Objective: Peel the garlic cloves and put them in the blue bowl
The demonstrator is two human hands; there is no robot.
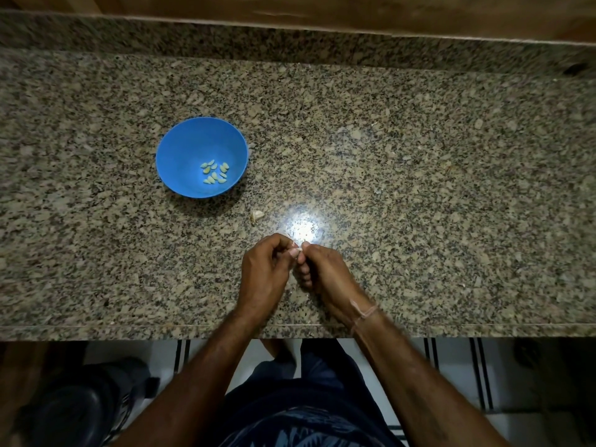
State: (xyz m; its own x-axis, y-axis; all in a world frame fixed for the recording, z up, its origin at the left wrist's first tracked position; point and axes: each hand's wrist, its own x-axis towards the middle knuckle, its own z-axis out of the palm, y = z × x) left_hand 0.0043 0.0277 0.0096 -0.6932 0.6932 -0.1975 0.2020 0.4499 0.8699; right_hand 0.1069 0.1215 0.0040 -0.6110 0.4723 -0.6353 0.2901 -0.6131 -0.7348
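Note:
A blue bowl (180, 156) stands on the granite counter at the left, with several pale peeled garlic cloves (214, 172) lying in its bottom. My left hand (264, 272) and my right hand (322, 269) meet near the counter's front edge, fingers curled. Together they pinch a small garlic clove (300, 249) between their fingertips; only a pale sliver of it shows. One unpeeled clove or piece of skin (257, 215) lies on the counter just below and right of the bowl.
The speckled granite counter (419, 188) runs the full width, with a raised back ledge and wood behind it. Small flecks of garlic skin lie scattered at the right. A bright light reflection sits just beyond my hands. A dark object stands on the floor at lower left.

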